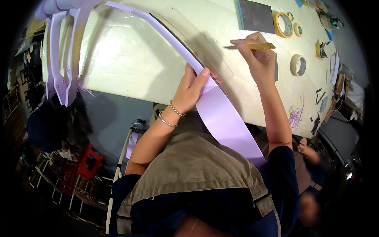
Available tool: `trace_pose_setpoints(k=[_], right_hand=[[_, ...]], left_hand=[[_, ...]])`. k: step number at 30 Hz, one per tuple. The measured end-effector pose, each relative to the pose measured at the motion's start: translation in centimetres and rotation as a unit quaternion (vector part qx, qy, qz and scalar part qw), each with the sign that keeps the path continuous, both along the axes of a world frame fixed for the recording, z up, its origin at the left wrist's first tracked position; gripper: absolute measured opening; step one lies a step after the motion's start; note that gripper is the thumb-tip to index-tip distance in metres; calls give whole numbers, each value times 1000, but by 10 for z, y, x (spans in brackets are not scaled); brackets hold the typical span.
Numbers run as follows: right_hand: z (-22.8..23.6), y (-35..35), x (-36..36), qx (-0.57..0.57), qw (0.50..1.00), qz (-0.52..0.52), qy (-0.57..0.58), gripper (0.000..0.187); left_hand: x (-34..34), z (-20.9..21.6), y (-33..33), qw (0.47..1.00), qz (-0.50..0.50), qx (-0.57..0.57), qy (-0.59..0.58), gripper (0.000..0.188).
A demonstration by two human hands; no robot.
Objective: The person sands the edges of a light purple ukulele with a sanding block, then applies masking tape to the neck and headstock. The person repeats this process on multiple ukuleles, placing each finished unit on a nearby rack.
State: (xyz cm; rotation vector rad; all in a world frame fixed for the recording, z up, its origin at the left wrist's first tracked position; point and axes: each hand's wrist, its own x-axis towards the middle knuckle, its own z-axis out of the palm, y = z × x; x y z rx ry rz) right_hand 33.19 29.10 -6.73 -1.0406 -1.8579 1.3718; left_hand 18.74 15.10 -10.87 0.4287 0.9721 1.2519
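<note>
A long curved lilac panel (233, 120) slants across my front, one wide end by my right upper arm and its narrow part reaching over the table. My left hand (191, 87) grips it near the middle, thumb on the near face and fingers behind. A thin dark line runs along its far edge. Over the table, my right hand (260, 61) is closed around a yellow-handled craft knife (263, 46), its blade pointing left and apart from the panel. Just beyond the panel, a clear strip (221, 65) lies on the white table.
Another lilac piece (59, 51) with several arms stands at the left table end. Tape rolls (299, 65), a dark grey sheet (256, 16) and tangled lilac shavings (295, 117) lie on the table's right. Another person's hand (304, 146) shows at lower right; a red crate (90, 161) sits lower left.
</note>
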Motion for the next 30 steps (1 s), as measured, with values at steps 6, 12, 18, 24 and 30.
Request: trace_pose_setpoints(k=[6,12,18,24,30], right_hand=[[16,1,-25,-163,982,87,43,6],[19,3,-45,2,979,202,-23,6],[17,9,-53,21,961,270,-54,6],[21,14,-40,40,943,316,-97,6],[13,14,-48,41,956,287,-45,7]], left_hand=[[1,-14,-5,999,5,11,49,66],[4,-5,0,999,39,-3,-33,68],[5,-5,-1,998,51,-6,-44,71],[8,-9,-2,997,69,-13,-30,75],[6,-15,-1,998,43,10,-47,80]])
